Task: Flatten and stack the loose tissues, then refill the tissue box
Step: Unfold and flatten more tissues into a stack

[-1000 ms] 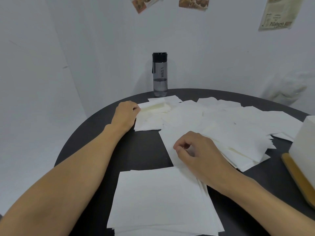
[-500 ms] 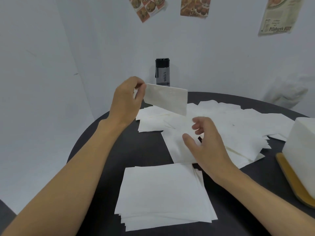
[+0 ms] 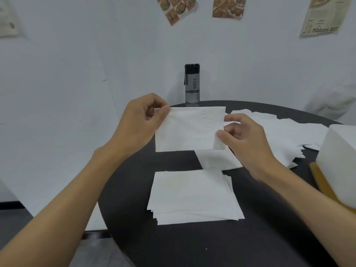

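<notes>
Tissue box (image 3: 342,160) cut off; held tissue (image 3: 188,130) partly hides loose tissues (image 3: 279,132).

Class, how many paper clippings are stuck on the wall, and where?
4: a cut-off clipping at the far left edge, a tilted food collage left of centre, a food picture top centre, a Pillsbury advert top right. More may hang outside the view.

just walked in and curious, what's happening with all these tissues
A person holds one tissue up over the black table, the left hand pinching its top left corner and the right hand pinching its right edge. A neat stack lies below it; loose tissues are spread behind, beside the tissue box.
</notes>
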`<move>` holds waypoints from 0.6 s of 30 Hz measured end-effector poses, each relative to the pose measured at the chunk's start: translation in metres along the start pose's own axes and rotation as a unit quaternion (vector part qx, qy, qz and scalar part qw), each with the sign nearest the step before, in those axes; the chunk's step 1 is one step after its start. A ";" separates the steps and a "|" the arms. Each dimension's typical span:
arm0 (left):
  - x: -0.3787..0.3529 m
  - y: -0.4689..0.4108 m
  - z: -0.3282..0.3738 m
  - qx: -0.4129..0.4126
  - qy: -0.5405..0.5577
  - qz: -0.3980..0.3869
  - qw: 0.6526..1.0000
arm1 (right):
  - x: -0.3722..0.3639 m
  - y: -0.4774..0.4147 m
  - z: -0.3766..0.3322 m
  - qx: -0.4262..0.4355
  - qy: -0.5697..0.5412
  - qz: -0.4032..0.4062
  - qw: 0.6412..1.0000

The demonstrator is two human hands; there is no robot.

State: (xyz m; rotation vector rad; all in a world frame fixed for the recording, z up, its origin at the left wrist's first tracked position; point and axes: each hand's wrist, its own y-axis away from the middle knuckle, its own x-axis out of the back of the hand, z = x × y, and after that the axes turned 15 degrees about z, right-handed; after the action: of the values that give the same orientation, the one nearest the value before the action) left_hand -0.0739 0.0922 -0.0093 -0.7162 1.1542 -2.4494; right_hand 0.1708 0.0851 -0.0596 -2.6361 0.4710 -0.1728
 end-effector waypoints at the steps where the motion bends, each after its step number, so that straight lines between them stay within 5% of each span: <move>1: 0.003 0.003 0.001 0.016 0.003 -0.002 1.000 | 0.000 0.001 -0.001 -0.005 -0.001 -0.011 1.000; 9: 0.012 0.042 0.000 0.166 0.028 -0.090 0.982 | 0.008 0.007 -0.008 -0.070 0.061 -0.173 0.980; 18: 0.016 0.078 -0.007 0.125 -0.050 -0.173 0.976 | 0.024 0.006 -0.003 0.003 0.247 -0.347 0.905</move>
State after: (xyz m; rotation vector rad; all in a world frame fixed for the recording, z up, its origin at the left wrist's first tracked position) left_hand -0.0843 0.0406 -0.0696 -1.0169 0.7116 -2.7363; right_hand 0.1904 0.0700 -0.0585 -2.6187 -0.3510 -1.0729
